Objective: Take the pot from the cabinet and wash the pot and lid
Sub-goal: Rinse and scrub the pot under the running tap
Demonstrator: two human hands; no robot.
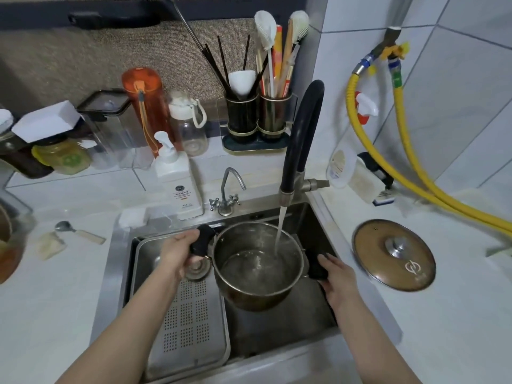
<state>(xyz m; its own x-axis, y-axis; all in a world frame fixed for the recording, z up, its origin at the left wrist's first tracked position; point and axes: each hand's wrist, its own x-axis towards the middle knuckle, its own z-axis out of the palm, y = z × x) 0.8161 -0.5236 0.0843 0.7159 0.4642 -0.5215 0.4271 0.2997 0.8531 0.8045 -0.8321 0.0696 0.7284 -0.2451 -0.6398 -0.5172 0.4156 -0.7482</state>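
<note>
A steel pot [257, 289] with two black handles hangs over the sink [291, 325], a little water pooled inside. My left hand [180, 252] grips its left handle and my right hand [336, 275] grips its right handle. Water runs from the black faucet [300, 134] into the right side of the pot. The brown glass lid [393, 254] with a steel knob lies flat on the counter to the right of the sink.
A perforated steel drain tray [185, 317] fills the sink's left part. A small chrome tap [228, 189] and a white soap dispenser [178, 178] stand behind the sink. Bottles, jars and a utensil holder [256, 120] line the back. Yellow gas hoses [410, 162] hang at right.
</note>
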